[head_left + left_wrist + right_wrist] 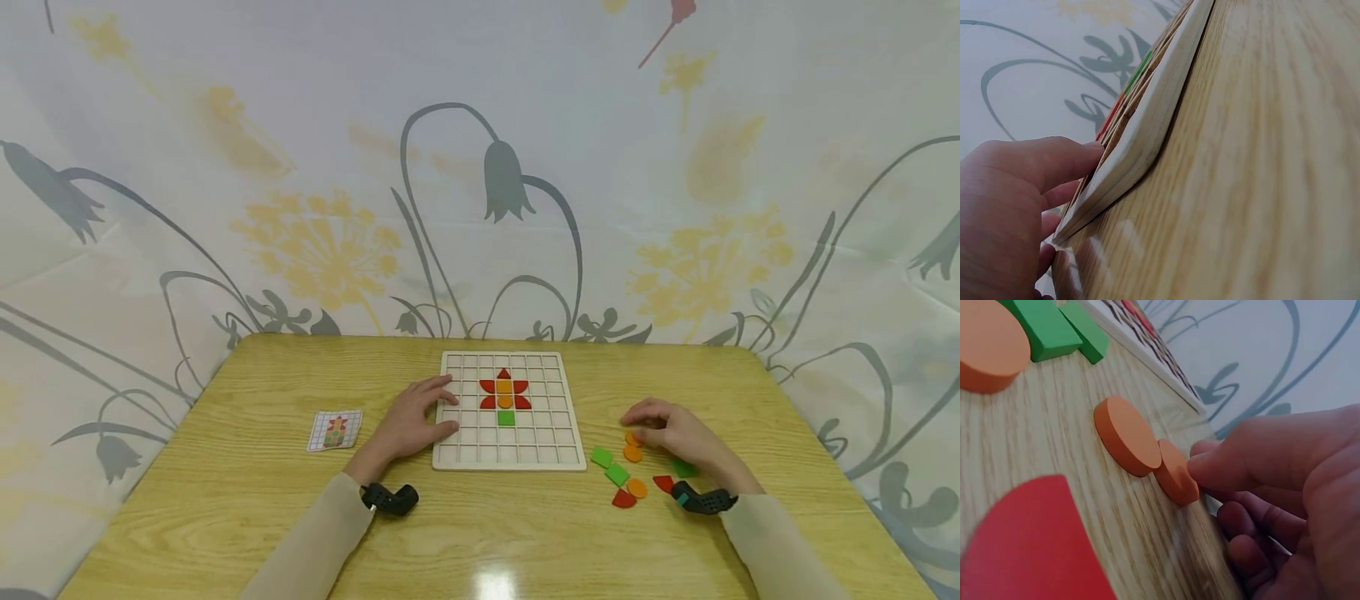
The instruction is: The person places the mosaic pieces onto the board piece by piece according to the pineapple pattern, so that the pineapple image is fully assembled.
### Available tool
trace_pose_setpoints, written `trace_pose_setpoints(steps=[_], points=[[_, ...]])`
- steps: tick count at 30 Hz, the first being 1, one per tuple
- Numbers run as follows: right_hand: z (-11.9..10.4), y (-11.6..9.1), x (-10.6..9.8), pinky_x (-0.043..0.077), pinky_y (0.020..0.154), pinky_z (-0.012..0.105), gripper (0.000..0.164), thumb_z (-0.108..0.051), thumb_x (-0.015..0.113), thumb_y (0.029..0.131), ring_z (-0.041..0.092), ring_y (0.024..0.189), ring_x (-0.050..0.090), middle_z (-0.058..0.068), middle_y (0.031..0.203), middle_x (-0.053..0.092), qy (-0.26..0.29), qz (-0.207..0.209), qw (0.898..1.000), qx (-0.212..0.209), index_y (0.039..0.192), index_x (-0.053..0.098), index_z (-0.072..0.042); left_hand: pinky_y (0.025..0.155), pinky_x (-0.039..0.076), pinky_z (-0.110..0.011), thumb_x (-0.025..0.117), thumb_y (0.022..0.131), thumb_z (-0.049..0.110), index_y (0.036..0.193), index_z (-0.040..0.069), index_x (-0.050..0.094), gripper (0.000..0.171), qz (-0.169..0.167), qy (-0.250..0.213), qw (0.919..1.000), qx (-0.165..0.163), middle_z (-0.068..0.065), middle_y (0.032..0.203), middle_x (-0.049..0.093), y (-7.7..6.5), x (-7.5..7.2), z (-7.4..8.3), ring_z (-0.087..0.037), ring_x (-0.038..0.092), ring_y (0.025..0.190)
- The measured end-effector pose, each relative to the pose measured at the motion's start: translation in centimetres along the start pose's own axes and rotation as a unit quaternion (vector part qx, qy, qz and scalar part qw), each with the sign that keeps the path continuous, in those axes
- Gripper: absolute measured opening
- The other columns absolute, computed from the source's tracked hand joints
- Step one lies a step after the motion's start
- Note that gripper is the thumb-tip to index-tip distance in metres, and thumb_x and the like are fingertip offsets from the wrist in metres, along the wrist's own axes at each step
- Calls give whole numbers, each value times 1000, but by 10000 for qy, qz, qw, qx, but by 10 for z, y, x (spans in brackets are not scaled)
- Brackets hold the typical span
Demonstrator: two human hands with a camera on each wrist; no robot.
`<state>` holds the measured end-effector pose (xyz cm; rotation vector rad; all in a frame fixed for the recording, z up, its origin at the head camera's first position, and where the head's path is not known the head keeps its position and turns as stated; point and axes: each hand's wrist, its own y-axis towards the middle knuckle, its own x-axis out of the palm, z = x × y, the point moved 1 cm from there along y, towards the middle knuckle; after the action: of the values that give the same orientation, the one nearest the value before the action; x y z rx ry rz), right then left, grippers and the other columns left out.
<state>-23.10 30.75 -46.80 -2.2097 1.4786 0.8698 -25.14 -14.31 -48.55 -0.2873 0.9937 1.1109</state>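
A white wooden grid board (pixel 465 457) lies on the table, with red, orange and green tiles forming a flower shape. My left hand (pixel 411 418) rests at its left side, fingers spread over the edge; the thumb (pixel 1079 159) touches the rim in the left wrist view. To the right of the board, my right hand (pixel 678 429) pinches an orange disc (pixel 1175 478) at its edge between thumb and index finger. The disc is low at the table, beside another orange disc (pixel 1125 434). The far side of the pinch is hidden.
Loose pieces lie around my right hand: green squares (pixel 617 474), an orange disc (pixel 637 488), red quarter-round pieces (pixel 623 498) and a green piece (pixel 683 468) partly under the wrist. A small printed pattern card (pixel 318 429) lies left of my left hand.
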Motion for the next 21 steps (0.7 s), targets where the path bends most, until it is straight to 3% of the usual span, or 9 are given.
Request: trace_pose_setpoints(steps=[4, 14, 21], points=[[2, 0, 0, 47, 86, 27, 18, -15, 68, 95, 25, 108, 56, 8, 119, 61, -80, -90, 9998, -141, 111, 75, -10, 111, 28, -62, 72, 91, 34, 115, 15, 68, 31, -27, -8, 10000, 5, -8, 153, 43, 0, -1, 1, -38, 37, 140], [6, 2, -2, 48, 88, 26, 13, -15, 69, 95, 26, 109, 56, 11, 120, 60, 13, -210, 9998, -40, 105, 76, -10, 111, 28, -61, 71, 91, 35, 115, 17, 68, 31, -33, 25, 10000, -13, -7, 154, 43, -1, 0, -1, -37, 36, 140], [3, 0, -3, 47, 89, 23, 20, -17, 74, 91, 30, 113, 54, 13, 123, 59, 298, -286, 9991, 137, 109, 75, -6, 111, 28, -61, 72, 91, 34, 115, 16, 68, 31, -40, 35, 10000, -48, -7, 154, 43, 0, 0, 2, -37, 36, 141]])
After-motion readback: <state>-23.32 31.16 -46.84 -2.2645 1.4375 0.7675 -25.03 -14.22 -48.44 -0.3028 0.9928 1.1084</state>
